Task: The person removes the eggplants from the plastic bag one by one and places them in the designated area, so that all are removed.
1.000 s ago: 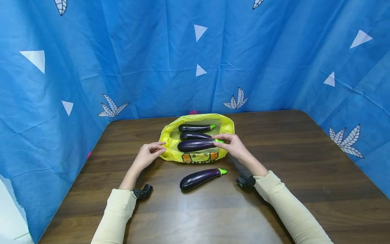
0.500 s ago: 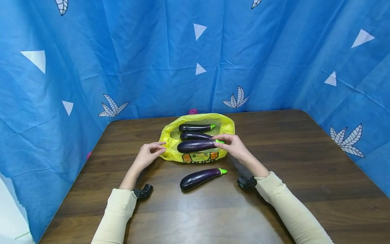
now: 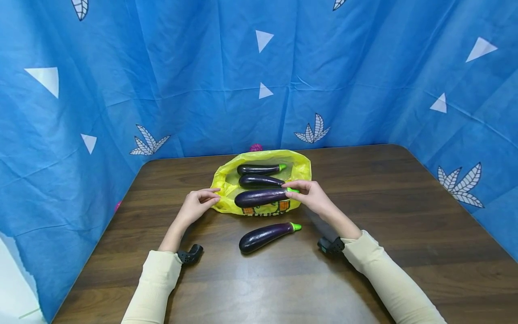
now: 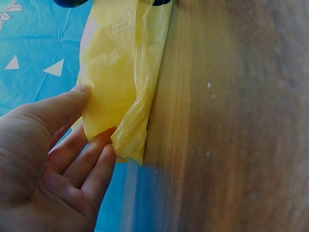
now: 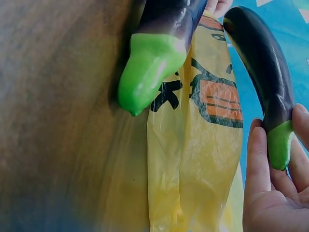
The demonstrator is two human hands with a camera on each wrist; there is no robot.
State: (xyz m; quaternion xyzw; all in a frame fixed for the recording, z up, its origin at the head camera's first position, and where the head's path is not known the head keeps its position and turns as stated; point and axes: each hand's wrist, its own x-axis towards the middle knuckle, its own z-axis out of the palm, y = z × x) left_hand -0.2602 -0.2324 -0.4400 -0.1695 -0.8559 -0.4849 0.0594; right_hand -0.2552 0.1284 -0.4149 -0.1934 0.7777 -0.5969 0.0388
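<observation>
- your right hand (image 3: pixel 312 198) is grasping, thumb and fingers pinching the green cap (image 5: pixel 280 142) of the held eggplant (image 3: pixel 261 198)!
- that held eggplant is pointing its dark, rounded end to your left, and you're holding it over the near rim of the yellow bag (image 3: pixel 301 168).
- on the other side, your left hand (image 3: pixel 195 208) is grasping too, thumb and fingers pinching the plastic at the bag's left edge.
- the yellow bag is gaping wide at you, showing orange and black print on its near side.
- inside it, the middle eggplant (image 3: pixel 259 181) is tucking its right end behind your right fingers, while the far eggplant (image 3: pixel 258 169) is showing a green end at the right.
- nearer you, the loose eggplant (image 3: pixel 265 237) is resting aslant on the wooden table (image 3: pixel 404 202), green end pointing right.
- behind it all, the blue curtain (image 3: pixel 182 54) is hanging in folds, showing white triangles and leaves.
</observation>
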